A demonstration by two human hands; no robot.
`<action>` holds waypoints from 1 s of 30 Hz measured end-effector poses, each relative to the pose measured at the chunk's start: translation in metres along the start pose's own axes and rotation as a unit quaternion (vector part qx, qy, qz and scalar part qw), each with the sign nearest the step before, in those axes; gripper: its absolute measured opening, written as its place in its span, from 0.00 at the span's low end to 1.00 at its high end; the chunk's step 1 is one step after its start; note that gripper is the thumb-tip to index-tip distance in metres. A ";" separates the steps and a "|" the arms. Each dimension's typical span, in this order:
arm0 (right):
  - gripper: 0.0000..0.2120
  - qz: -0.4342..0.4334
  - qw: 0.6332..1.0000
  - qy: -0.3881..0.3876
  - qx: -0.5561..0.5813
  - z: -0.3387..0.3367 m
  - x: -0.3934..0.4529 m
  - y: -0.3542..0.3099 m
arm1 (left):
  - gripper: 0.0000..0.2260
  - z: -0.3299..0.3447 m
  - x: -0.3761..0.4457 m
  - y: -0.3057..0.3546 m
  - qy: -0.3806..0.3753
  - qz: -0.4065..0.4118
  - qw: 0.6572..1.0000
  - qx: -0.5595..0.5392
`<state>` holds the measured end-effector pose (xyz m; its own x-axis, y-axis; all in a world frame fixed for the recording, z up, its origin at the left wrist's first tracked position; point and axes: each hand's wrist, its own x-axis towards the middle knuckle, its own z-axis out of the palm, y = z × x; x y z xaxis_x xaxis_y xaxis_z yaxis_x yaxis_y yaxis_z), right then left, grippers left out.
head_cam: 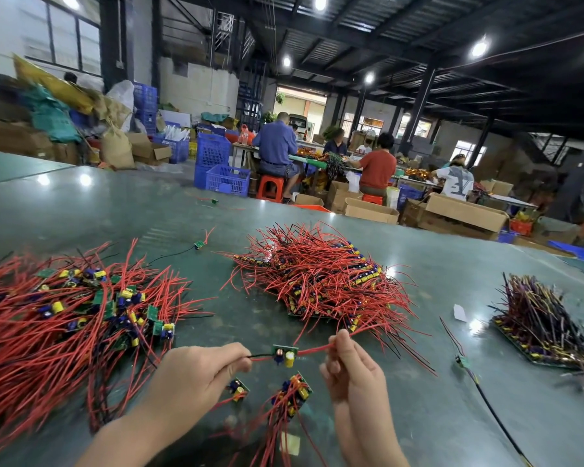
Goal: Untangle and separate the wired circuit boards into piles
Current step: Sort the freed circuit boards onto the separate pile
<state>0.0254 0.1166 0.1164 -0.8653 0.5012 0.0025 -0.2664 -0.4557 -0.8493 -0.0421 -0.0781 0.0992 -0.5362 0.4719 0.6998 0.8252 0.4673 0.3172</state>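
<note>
The left hand (196,372) and right hand (351,369) each pinch a wire of one small circuit board (285,354), both grips grasping, above the tabletop (418,264).

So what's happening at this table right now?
A person is sorting wired circuit boards. The left hand and right hand each pinch a wire end of one small board, stretched between them above the green table. A loose tangle lies to the left, a neater red-wired pile lies ahead, and a dark-wired pile sits to the right.
</note>
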 end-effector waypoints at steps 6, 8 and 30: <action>0.09 -0.031 0.998 0.021 -0.055 -0.001 0.000 0.003 | 0.18 0.001 -0.004 -0.006 -0.039 -0.086 0.996 0.002; 0.09 -0.037 0.997 0.036 -0.049 -0.002 0.001 0.002 | 0.13 0.001 -0.003 -0.005 -0.053 -0.126 0.990 0.027; 0.12 -0.044 0.994 0.087 -0.039 -0.005 0.001 -0.003 | 0.12 -0.010 0.004 -0.010 -0.036 -0.270 0.959 0.077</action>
<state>0.0272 0.1223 0.1163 -0.7514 0.6598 -0.0078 -0.2975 -0.3493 -0.8885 -0.0508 -0.0892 0.1051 -0.8933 0.1789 0.4124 0.3913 0.7609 0.5176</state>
